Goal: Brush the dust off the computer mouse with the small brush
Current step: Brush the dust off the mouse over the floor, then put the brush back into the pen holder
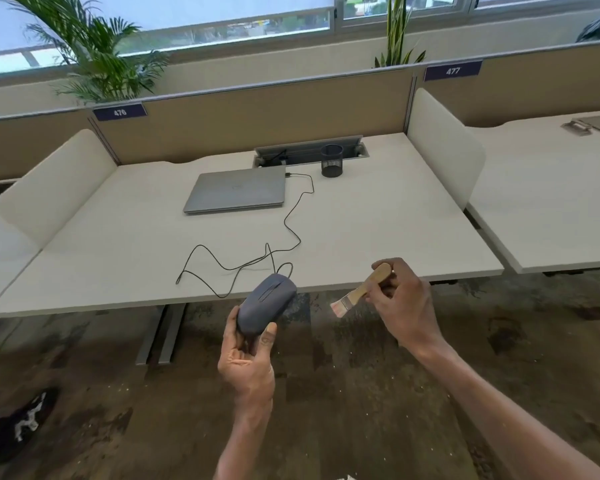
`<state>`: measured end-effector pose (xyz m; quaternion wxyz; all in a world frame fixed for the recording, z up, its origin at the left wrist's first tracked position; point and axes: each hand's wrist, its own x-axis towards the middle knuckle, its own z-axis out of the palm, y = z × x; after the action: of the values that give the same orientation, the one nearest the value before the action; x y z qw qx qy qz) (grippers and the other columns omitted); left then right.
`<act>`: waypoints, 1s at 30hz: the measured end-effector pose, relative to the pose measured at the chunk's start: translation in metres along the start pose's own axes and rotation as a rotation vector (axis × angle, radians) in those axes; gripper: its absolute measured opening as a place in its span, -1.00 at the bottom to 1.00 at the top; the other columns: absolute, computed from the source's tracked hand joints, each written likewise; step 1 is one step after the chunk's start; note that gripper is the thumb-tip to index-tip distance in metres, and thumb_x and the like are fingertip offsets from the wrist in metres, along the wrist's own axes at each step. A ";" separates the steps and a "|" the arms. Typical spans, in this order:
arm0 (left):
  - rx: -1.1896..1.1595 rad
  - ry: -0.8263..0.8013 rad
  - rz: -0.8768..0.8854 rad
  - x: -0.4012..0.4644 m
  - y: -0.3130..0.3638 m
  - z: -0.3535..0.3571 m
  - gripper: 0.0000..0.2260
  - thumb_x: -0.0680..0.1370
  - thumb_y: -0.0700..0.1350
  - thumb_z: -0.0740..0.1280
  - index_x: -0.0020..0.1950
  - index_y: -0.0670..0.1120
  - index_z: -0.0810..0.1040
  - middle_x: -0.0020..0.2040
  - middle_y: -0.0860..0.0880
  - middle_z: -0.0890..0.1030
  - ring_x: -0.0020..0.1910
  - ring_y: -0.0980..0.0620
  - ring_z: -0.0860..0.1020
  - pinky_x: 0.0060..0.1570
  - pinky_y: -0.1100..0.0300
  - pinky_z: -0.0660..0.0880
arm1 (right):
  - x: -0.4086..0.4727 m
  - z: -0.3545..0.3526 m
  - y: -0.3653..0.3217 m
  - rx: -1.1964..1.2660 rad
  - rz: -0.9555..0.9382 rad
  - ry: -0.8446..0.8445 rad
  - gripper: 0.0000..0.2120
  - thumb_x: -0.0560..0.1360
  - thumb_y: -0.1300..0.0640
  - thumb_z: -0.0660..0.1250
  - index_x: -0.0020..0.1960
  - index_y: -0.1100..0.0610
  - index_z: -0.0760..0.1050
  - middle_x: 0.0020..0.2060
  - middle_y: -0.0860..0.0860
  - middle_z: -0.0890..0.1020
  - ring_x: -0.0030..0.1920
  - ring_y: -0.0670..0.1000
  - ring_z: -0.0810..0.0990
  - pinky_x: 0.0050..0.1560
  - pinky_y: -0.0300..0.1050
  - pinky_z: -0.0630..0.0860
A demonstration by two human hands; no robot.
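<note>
A dark grey wired computer mouse (pixel 265 306) is lifted off the desk, in front of its near edge. My left hand (pixel 248 358) holds it from below, thumb on its right side and fingers on its left. The mouse's black cable (pixel 284 233) trails in loops back over the desk. My right hand (pixel 400 303) grips the wooden handle of a small brush (pixel 359 291). Its pale bristles point down and left, a short gap to the right of the mouse, not touching it.
A white desk (pixel 378 230) carries a closed grey laptop (pixel 238 192) and a black mesh pen cup (pixel 332 160) by a cable tray at the back. White side dividers stand at both ends. Dark patterned carpet lies below my arms.
</note>
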<state>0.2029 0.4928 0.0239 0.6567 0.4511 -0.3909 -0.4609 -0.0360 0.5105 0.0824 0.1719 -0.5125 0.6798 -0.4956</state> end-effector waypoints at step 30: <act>0.141 0.073 0.009 0.094 -0.045 0.156 -0.45 0.22 0.01 0.61 0.13 0.21 0.49 0.17 0.03 0.65 0.17 0.08 0.64 0.18 0.15 0.58 | 0.187 -0.007 0.035 -0.039 -0.066 -0.006 -0.76 0.53 0.26 0.44 0.15 0.07 0.51 -0.20 -0.03 0.69 -0.18 -0.04 0.72 -0.15 -0.34 0.60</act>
<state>0.0715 0.3585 0.0349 0.6392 0.5108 -0.4002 -0.4128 -0.1368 0.3514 0.1069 0.1473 -0.5393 0.6718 -0.4860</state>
